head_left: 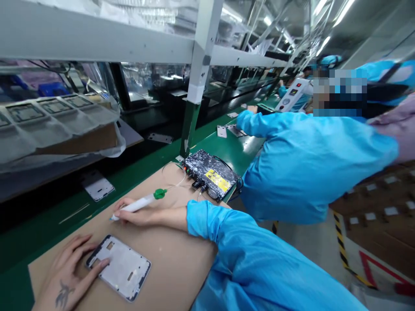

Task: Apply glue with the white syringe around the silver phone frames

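My right hand [142, 214] is closed around a white dispensing syringe [138, 206] with a green cap, its tip touching the brown mat [168, 259]. A thin tube runs from the syringe to a black controller box [210, 174] with a yellow label. My left hand [69, 270], fingers spread, rests on the corner of a flat silver metal frame [121, 267] lying on the mat, steadying it. The syringe tip is a little above and beyond the frame, apart from it.
A green conveyor belt [233, 149] carries other metal plates [97, 185] past the mat. A co-worker in a blue gown [308, 164] leans over the belt at right. Bagged parts on cardboard [58, 125] sit on the left shelf. A steel post [194, 86] rises behind the controller.
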A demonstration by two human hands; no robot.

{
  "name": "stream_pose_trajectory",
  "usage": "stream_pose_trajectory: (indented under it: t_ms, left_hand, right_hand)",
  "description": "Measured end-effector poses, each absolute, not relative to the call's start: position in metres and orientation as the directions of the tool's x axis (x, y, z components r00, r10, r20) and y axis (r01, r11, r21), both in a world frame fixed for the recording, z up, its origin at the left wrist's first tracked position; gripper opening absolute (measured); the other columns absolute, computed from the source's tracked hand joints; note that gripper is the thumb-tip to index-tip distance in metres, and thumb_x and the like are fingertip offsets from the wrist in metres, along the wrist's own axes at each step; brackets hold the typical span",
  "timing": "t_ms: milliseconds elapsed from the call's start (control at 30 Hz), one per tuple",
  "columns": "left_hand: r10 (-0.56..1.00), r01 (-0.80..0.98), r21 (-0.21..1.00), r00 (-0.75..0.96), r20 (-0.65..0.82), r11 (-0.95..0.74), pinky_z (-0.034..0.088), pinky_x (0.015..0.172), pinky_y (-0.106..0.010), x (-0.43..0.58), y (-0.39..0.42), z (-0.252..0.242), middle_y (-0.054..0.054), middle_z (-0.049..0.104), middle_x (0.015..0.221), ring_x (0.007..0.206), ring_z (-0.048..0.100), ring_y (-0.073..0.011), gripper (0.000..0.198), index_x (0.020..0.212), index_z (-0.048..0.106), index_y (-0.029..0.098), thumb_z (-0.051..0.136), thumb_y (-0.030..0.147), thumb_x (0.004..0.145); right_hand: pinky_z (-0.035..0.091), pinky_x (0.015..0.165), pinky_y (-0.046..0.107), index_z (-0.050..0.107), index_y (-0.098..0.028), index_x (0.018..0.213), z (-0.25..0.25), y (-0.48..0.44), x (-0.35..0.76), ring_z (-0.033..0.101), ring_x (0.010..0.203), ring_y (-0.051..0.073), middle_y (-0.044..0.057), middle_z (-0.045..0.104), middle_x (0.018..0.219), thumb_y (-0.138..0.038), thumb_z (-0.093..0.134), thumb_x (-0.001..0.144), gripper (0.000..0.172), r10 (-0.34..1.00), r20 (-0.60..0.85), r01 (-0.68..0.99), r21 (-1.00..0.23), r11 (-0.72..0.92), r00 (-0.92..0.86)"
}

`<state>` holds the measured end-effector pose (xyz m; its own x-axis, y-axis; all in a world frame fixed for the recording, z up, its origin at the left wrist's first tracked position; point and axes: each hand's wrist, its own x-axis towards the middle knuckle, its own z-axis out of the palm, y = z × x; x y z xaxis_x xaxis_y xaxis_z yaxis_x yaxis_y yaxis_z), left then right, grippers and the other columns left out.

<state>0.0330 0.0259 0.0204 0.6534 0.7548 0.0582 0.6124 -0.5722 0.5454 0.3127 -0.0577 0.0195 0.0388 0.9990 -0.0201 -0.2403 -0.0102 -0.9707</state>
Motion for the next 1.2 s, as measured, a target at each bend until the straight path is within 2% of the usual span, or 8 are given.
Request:
stream_pose_trajectory:
  t_ms: [267, 467, 600, 733, 867, 967, 1067, 1200]
  left_hand:
    - [0.732, 0.611, 0.498, 0.678, 0.073, -0.615, 0.043, 0.137, -0.082, 0.018, 0.043, -0.005, -0.015, 0.073, 0.154, 0.161, 0.056, -0.0551, 0.052, 0.107, 0.085, 0.034, 0.079, 0.077, 0.078]
    - [0.681, 0.595, 0.447, 0.731, 0.045, -0.668, 0.043, 0.137, -0.081, 0.014, 0.050, -0.005, -0.020, 0.070, 0.158, 0.163, 0.054, -0.0549, 0.048, 0.112, 0.085, 0.028, 0.079, 0.069, 0.087]
    - [0.743, 0.583, 0.550, 0.661, 0.105, -0.597, 0.045, 0.135, -0.085, 0.023, 0.032, 0.002, 0.000, 0.077, 0.146, 0.158, 0.058, -0.0556, 0.047, 0.104, 0.082, 0.045, 0.084, 0.078, 0.071]
    - [0.738, 0.519, 0.614, 0.655, 0.161, -0.594, 0.041, 0.138, -0.084, 0.032, 0.024, 0.002, 0.023, 0.069, 0.146, 0.157, 0.056, -0.0542, 0.051, 0.104, 0.073, 0.061, 0.083, 0.087, 0.061]
    - [0.712, 0.547, 0.566, 0.695, 0.103, -0.616, 0.040, 0.138, -0.081, 0.033, 0.018, 0.007, -0.001, 0.070, 0.148, 0.161, 0.053, -0.0555, 0.056, 0.113, 0.074, 0.043, 0.077, 0.084, 0.074]
    - [0.687, 0.535, 0.561, 0.722, 0.085, -0.631, 0.042, 0.141, -0.070, 0.031, -0.004, 0.020, -0.007, 0.069, 0.155, 0.161, 0.055, -0.0507, 0.053, 0.118, 0.077, 0.032, 0.075, 0.073, 0.084]
    - [0.658, 0.501, 0.588, 0.750, 0.071, -0.634, 0.039, 0.142, -0.065, 0.030, -0.018, 0.022, -0.015, 0.069, 0.157, 0.162, 0.054, -0.0434, 0.060, 0.121, 0.079, 0.026, 0.077, 0.075, 0.088]
    - [0.615, 0.430, 0.617, 0.780, 0.113, -0.659, 0.039, 0.141, -0.062, 0.026, -0.020, 0.012, -0.015, 0.068, 0.157, 0.163, 0.051, -0.0409, 0.061, 0.124, 0.080, 0.025, 0.086, 0.075, 0.089]
  right_hand:
    - [0.060, 0.080, 0.031, 0.075, -0.031, 0.103, 0.017, -0.054, 0.320, 0.074, 0.096, 0.021, -0.008, 0.078, 0.100, -0.050, 0.115, 0.056, 0.065, 0.997, 0.072, -0.107, -0.992, 0.068, -0.040]
    - [0.058, 0.079, 0.026, 0.076, -0.025, 0.107, 0.019, -0.062, 0.326, 0.073, 0.096, 0.017, 0.000, 0.078, 0.108, -0.052, 0.112, 0.068, 0.060, 0.998, 0.062, -0.067, -0.996, 0.061, -0.009]
    - [0.059, 0.082, 0.027, 0.075, -0.024, 0.114, 0.011, -0.068, 0.322, 0.074, 0.094, 0.017, 0.000, 0.079, 0.107, -0.051, 0.110, 0.071, 0.061, 0.996, 0.087, -0.040, -0.995, 0.086, -0.018]
    - [0.063, 0.092, 0.030, 0.074, -0.025, 0.129, 0.001, -0.064, 0.329, 0.075, 0.096, 0.017, 0.000, 0.081, 0.109, -0.044, 0.107, 0.077, 0.064, 0.977, 0.207, -0.051, -0.977, 0.205, -0.045]
    - [0.061, 0.119, 0.040, 0.080, -0.023, 0.118, 0.007, -0.074, 0.336, 0.078, 0.126, 0.025, 0.007, 0.083, 0.131, -0.049, 0.100, 0.087, 0.045, 0.960, 0.245, -0.013, -0.969, 0.246, -0.139]
    - [0.062, 0.120, 0.044, 0.082, -0.022, 0.122, 0.015, -0.101, 0.328, 0.080, 0.130, 0.027, 0.010, 0.083, 0.137, -0.056, 0.092, 0.095, 0.045, 0.960, 0.227, 0.069, -0.968, 0.241, -0.166]
    - [0.067, 0.111, 0.045, 0.083, -0.025, 0.119, 0.011, -0.118, 0.324, 0.083, 0.120, 0.027, 0.011, 0.086, 0.130, -0.060, 0.093, 0.092, 0.045, 0.982, 0.185, 0.159, -0.970, 0.186, -0.025]
    - [0.063, 0.058, 0.033, 0.077, -0.027, 0.102, -0.005, -0.123, 0.315, 0.071, 0.059, 0.018, 0.005, 0.080, 0.080, -0.078, 0.087, 0.090, 0.053, 0.999, 0.044, 0.084, -0.996, 0.041, 0.024]
